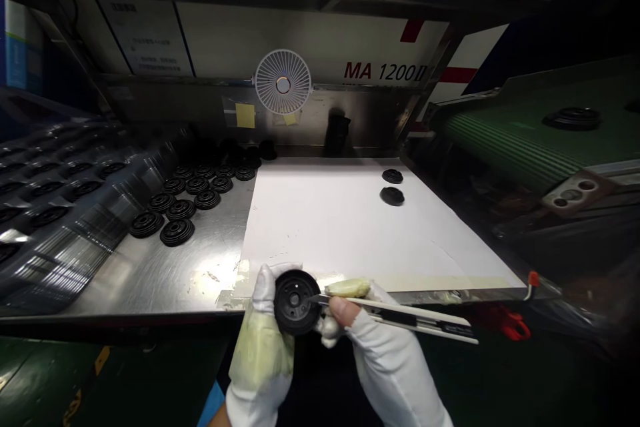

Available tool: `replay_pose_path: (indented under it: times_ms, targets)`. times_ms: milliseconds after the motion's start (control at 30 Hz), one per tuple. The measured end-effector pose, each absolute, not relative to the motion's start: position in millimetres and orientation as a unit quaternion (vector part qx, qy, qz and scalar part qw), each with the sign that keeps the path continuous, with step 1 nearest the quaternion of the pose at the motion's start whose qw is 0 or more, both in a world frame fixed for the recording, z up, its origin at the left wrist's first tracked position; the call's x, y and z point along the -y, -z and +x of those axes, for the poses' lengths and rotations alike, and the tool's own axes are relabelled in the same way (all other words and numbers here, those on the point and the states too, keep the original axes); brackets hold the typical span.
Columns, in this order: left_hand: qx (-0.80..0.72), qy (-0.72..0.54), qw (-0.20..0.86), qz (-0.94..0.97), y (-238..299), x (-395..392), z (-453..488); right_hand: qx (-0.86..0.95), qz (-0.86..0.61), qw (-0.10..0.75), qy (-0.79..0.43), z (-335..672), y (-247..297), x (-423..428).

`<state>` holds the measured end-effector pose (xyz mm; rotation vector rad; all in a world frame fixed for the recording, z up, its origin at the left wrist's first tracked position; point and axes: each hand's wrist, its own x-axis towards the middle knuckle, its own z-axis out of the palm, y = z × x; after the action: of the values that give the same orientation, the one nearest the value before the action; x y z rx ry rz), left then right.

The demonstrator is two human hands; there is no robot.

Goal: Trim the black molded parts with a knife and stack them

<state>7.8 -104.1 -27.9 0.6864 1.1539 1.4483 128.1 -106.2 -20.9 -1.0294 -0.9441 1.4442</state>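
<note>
Nearest the camera, the white-gloved left hand (263,340) gripped a black molded disc (295,302) on edge, seemingly to turn its face toward the right hand (385,340), which clenched a snap-off utility knife (400,315). Whether the blade touched the disc was hard to make out. Rows of matching discs (180,210) sat at left on a steel bench (150,280), and two more discs (391,187) lay upper right on white paper (320,227).

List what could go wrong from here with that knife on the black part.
The utility knife has its blade at the black round part gripped by the left hand, so a slip could cut that glove's fingers. The right hand has a thumb that looks bare beside the blade and might get nicked. The hands work beyond the edge of the steel bench, so a dropped part could fall below it.
</note>
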Motion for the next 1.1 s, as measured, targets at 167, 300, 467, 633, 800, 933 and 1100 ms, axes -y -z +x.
replay_pose_path:
  times_ms: [167,300,467,633,800,933,1100]
  targets:
    - [-0.413,-0.577,0.638,0.298,29.3,100.9,0.1,0.382,-0.425,0.583,-0.577,140.2,13.7,101.3]
    - [-0.399,-0.606,0.622,0.295,47.3,100.8,-4.8,0.304,-0.407,0.598,-0.620,133.6,12.6,103.5]
    - [-0.403,-0.627,0.601,0.289,50.7,102.6,-1.9,0.287,-0.424,0.557,-0.654,126.1,14.2,105.0]
    - [-0.356,-0.654,0.613,0.263,42.0,101.2,2.1,0.315,-0.418,0.569,-0.634,122.4,14.8,103.3]
    - [-0.373,-0.641,0.625,0.244,40.2,99.4,4.5,0.335,-0.430,0.547,-0.635,120.5,21.9,99.8]
    - [-0.364,-0.638,0.628,0.254,42.8,99.5,3.1,0.337,-0.430,0.546,-0.635,120.7,22.7,100.5]
    - [-0.382,-0.630,0.630,0.246,44.3,99.5,1.8,0.345,-0.424,0.542,-0.638,121.4,17.2,105.7]
